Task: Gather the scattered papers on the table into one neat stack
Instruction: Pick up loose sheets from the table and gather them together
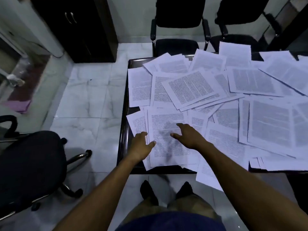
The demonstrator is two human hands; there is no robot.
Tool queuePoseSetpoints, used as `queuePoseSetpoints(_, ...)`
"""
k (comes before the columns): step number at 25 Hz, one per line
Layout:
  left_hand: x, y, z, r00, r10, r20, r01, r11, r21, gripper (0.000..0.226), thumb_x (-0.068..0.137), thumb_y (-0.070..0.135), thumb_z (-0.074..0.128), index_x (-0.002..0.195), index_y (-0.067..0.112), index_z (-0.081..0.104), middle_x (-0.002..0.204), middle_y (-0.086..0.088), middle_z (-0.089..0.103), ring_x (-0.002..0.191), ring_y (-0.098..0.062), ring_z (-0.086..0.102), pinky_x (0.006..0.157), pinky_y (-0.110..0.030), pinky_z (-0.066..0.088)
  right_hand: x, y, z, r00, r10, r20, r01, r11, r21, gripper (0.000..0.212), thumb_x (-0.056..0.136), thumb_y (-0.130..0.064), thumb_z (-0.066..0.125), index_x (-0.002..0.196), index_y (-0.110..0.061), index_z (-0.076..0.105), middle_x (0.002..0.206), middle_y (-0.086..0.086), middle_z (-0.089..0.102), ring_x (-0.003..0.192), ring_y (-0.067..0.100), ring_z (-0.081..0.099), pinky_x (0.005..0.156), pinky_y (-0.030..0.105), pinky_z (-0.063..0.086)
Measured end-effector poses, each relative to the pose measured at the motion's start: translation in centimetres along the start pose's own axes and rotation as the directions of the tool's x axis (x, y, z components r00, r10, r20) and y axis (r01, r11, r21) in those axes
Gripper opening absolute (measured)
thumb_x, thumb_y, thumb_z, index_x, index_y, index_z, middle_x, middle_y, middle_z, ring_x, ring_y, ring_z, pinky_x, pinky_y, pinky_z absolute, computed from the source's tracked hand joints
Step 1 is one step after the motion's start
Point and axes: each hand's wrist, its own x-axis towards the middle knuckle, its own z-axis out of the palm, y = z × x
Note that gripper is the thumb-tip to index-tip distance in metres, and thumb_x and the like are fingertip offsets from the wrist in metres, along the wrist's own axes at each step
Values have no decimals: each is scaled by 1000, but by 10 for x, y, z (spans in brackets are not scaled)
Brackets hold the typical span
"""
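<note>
Several printed white sheets lie scattered and overlapping across a dark table (123, 130). The nearest sheet (166, 147) lies at the table's front left corner. My left hand (141, 145) is at that sheet's left edge, its thumb over the paper and its fingers over the sheets beneath. My right hand (188, 136) is spread over the sheet's middle, fingers straight and apart. Whether either hand touches the paper I cannot tell. One sheet (208, 174) hangs over the front edge of the table.
A black office chair (30, 164) stands to my left on the pale tiled floor. Beyond the table's far edge stand two black armchairs (179, 27). A dark cabinet (75, 27) is at the back left. My feet are just below the table's front edge.
</note>
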Motion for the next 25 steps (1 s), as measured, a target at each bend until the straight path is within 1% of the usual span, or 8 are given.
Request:
queuePoseSetpoints(4, 7, -32, 5, 979, -191, -64, 175, 963, -203, 66, 86, 44, 70, 137, 7, 54, 137, -5, 57, 119, -22, 59, 94, -29, 48, -8, 16, 9, 983, 120, -137, -112, 992, 60, 72, 98, -52, 58, 156, -16, 34, 155, 14, 43, 140, 30, 44, 112, 43, 39)
queuePoseSetpoints(6, 15, -43, 7, 956, -294, 1, 269, 875, -402, 52, 86, 41, 71, 124, 7, 61, 125, -5, 68, 105, -19, 67, 78, -27, 52, -5, 29, 8, 966, 205, -160, -192, 977, 93, 71, 97, -47, 62, 154, -14, 36, 152, 16, 45, 137, 32, 47, 110, 42, 40)
queuePoseSetpoints(8, 21, -42, 6, 924, -379, 47, 339, 759, -556, 33, 93, 29, 69, 115, 7, 60, 113, -8, 70, 99, -23, 68, 74, -29, 52, 5, 37, 5, 951, 261, -167, -244, 963, 113, 72, 96, -45, 66, 152, -10, 38, 149, 19, 49, 134, 34, 50, 108, 42, 41)
queuePoseSetpoints(12, 25, -32, 5, 902, -427, 70, 361, 652, -667, 17, 97, 21, 66, 106, 7, 64, 102, -6, 72, 87, -20, 68, 67, -28, 49, 27, 36, 12, 920, 344, -186, -294, 922, 252, 67, 93, -34, 71, 146, -2, 43, 142, 22, 52, 129, 37, 52, 102, 38, 43)
queuePoseSetpoints(17, 41, -36, 9, 936, -324, 137, 325, 648, -689, 34, 96, 17, 69, 129, 12, 62, 120, -5, 71, 104, -22, 69, 87, -37, 57, 44, 29, 36, 940, 280, -194, -234, 945, 229, 64, 93, -34, 69, 146, -9, 42, 139, 17, 48, 124, 34, 54, 94, 39, 46)
queuePoseSetpoints(20, 40, -31, 17, 956, -263, 126, 279, 698, -660, 33, 99, 5, 60, 132, 11, 60, 120, -3, 68, 98, -15, 67, 83, -29, 55, 45, 22, 50, 982, 134, -134, -106, 974, 200, 64, 93, -32, 70, 148, -13, 42, 137, 13, 50, 122, 30, 55, 91, 35, 45)
queuePoseSetpoints(22, 34, -30, 18, 961, -246, 126, 267, 703, -659, 36, 100, -1, 55, 134, 11, 59, 122, -5, 67, 100, -16, 66, 88, -32, 54, 43, 15, 54, 989, 76, -128, -48, 976, 213, 66, 94, -33, 70, 150, -15, 41, 140, 11, 53, 127, 29, 53, 97, 35, 44)
queuePoseSetpoints(25, 29, -52, 6, 939, -259, 226, 341, 625, -702, 33, 97, -2, 61, 127, 13, 63, 122, -12, 71, 106, -29, 69, 93, -43, 56, 44, 13, 51, 964, 204, -168, -117, 898, 424, 70, 91, -30, 74, 150, -16, 40, 143, 8, 57, 129, 28, 55, 101, 36, 44)
